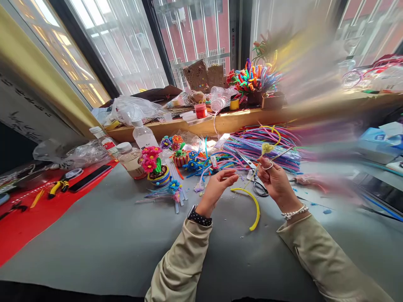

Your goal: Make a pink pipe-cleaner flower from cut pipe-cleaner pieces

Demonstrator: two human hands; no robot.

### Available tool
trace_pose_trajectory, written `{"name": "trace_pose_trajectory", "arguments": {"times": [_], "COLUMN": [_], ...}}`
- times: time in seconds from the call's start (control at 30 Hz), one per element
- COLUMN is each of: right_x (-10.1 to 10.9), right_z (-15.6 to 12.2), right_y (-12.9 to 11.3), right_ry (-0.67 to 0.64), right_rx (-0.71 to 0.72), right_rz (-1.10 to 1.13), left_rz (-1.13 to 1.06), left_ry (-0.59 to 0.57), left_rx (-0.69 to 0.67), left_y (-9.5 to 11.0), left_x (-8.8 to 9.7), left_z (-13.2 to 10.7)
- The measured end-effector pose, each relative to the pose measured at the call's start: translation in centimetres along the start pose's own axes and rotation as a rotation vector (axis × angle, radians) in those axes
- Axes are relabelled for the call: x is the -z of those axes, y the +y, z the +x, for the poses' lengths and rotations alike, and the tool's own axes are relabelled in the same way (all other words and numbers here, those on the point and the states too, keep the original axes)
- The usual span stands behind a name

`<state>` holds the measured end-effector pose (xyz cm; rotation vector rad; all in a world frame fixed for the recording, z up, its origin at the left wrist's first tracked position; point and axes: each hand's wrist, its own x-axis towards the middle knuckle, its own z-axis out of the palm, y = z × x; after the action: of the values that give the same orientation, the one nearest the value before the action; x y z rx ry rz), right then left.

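Note:
My right hand (277, 184) is closed in a pinch around a small fuzzy yellow pipe-cleaner flower (267, 148), held up above the table. A yellow strand curves up behind the flower. A thin metal point shows beside these fingers; I cannot tell what it belongs to. Across from it, my left hand (217, 188) is held in the air with its fingers stretched toward the right, nothing visible in them. Between the hands, scissors (260, 188) lie on the table, partly hidden by the right hand. A curved yellow pipe cleaner (256, 212) rests on the grey mat below.
Bundles of coloured pipe cleaners (270, 147) lie behind the hands. To the left stand a pink pipe-cleaner flower in a pot (159, 174), a jar (129, 161) and bottles. A phone (90, 178) and pliers (58, 188) lie on red cloth. The right side is blurred.

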<state>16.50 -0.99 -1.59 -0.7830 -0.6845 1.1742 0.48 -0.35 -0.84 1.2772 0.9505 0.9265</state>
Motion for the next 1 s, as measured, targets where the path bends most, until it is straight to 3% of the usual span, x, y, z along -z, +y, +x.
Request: {"name": "trace_pose_trajectory", "arguments": {"times": [0.07,0.3,0.47,0.6,0.73,1.0], "right_x": [-0.3,-1.4,-0.7,-0.1,0.0,-0.2], "right_z": [-0.4,-1.6,-1.5,-1.6,-1.9,-2.5], "right_y": [0.4,1.7,1.3,1.3,1.7,1.4], "right_ry": [-0.033,-0.132,-0.215,-0.416,-0.649,-0.831], "right_rx": [-0.031,-0.124,-0.087,-0.106,-0.138,-0.137], "right_rz": [-0.055,-0.178,-0.375,-0.573,-0.634,-0.795], "left_rz": [-0.012,0.042,-0.031,-0.070,-0.107,-0.112], "left_ry": [0.018,-0.103,-0.031,0.020,0.064,0.071], "left_rx": [-0.054,-0.061,-0.040,-0.056,-0.081,-0.159], "left_y": [0.0,0.4,0.6,0.8,0.9,1.1], "left_x": [0.0,-0.7,-0.5,-0.2,-0.1,-0.1], "left_z": [0.0,-0.6,-0.6,-0.6,-0.5,-0.6]}}
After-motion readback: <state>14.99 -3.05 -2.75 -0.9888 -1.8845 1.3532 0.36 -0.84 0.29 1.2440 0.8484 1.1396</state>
